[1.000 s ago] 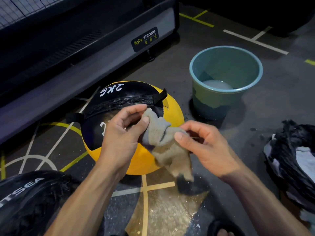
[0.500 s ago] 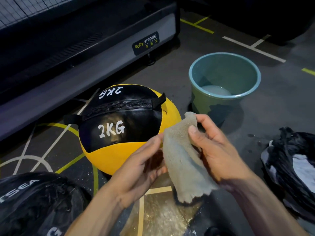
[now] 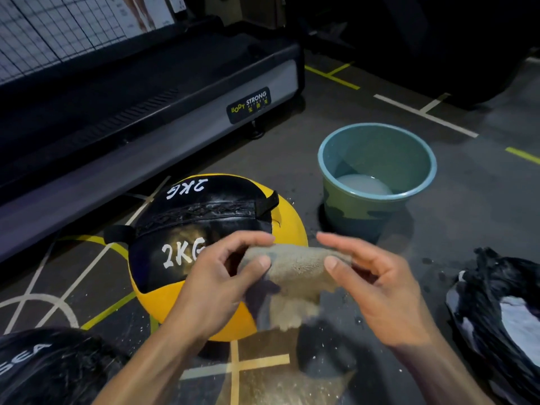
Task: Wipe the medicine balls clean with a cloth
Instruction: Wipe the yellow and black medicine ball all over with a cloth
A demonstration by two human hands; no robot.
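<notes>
The step in hand appears to be preparation of the cloth, not wiping: the cloth is held in the air in front of the ball and no part of it can be seen pressing on the ball's surface. The left hand pinches the left end of the cloth between thumb and fingers, the fingers curled round the fabric. The right hand grips the right end, thumb on the near face and fingers behind. The cloth spans between both hands as a folded band, with a loose corner hanging below. The ball rests on the floor, behind and to the left of the hands, with its black panel facing up and yellow sides showing. The next move likely calls for gathering the cloth into one hand as a flat pad, bringing it down onto the ball, and steadying the ball with the free hand so that it does not roll. A bucket holding a little cloudy water stands near the ball, to its right. Legible writing: "2KG" in white on the ball's near panel, repeated upside down on the far panel; "BODY STRONG" on a label fixed to the grey machine base; and the letters "SEA" on a second dark ball at lower left, the rest cut off.
</notes>
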